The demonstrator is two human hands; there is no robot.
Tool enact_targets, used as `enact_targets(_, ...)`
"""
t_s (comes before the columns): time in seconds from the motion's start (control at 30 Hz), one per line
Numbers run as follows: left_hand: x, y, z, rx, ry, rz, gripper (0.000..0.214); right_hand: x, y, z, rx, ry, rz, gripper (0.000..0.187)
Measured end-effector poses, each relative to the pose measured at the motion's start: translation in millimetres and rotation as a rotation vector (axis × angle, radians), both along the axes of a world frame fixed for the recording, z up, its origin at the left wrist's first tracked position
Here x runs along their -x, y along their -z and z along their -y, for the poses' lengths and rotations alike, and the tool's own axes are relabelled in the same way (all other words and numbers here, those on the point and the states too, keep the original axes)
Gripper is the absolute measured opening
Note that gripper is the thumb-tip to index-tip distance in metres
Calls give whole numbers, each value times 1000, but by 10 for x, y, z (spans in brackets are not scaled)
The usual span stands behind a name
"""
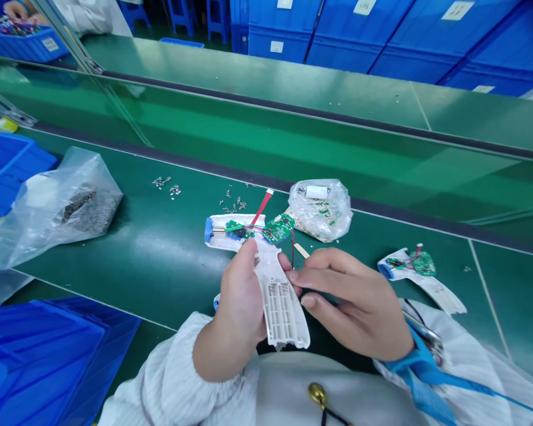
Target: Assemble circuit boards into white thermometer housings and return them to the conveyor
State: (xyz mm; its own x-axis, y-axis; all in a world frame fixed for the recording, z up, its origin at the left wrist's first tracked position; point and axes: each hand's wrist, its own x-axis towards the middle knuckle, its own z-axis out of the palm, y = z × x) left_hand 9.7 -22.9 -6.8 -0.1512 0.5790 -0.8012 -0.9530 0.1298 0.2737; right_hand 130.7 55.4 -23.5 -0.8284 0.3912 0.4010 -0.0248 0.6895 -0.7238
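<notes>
My left hand (240, 302) is wrapped round the handle of a white gun-shaped housing half (288, 316), its ribbed inner side facing up. A blue ring (208, 229) caps the housing's front end, with a metal cylinder behind it. A green circuit board (279, 228) rests tilted at the head end, and a red ribbon cable (263, 206) with a white plug sticks up. From the board a thin dark red wire (292, 248) runs down to the fingertips of my right hand (355, 302). Those fingers are curled close together at the handle's edge, apparently gripping the wire.
Small metal parts (235, 205) lie scattered beyond the housing. A clear bag (322, 210) sits behind, another bag of small parts (89, 207) at left. A similar housing half (411, 266) lies at right. Blue bins (39, 355) stand at left; a raised ledge (266, 106) crosses behind.
</notes>
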Motion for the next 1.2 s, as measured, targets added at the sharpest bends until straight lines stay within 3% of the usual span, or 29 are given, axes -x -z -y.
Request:
enact_targets(0.13,-11,18,10,-42,21,-2,58,-25,29,14,-178,0,23,17)
enact_targets(0.37,6,-7,-49,68,20,-4,62,-31,18,28,-399,8,68,21)
enact_targets(0.7,-16,-11,22,-16,36,-41,63,-62,13,79,-534,-94,127,39)
enact_targets(0.87,-22,6,-35,-27,102,-56,67,-67,-12,134,-601,-57,162,34)
enact_targets(0.93,-17,10,-64,-10,114,-101,68,-100,-65,93,-498,-91,144,30)
enact_targets(1.03,5,6,-81,18,119,-221,62,-159,-149,-97,-157,-46,49,24)
enact_targets(1.13,27,-12,-55,-16,138,-270,46,-90,-168,-397,320,271,-84,11)
enact_targets(1.17,31,-21,-38,-44,168,-267,42,-21,-158,-496,523,317,-104,10)
enact_targets(1.2,33,-32,-18,-76,215,-265,38,66,-143,-582,747,271,-77,18)
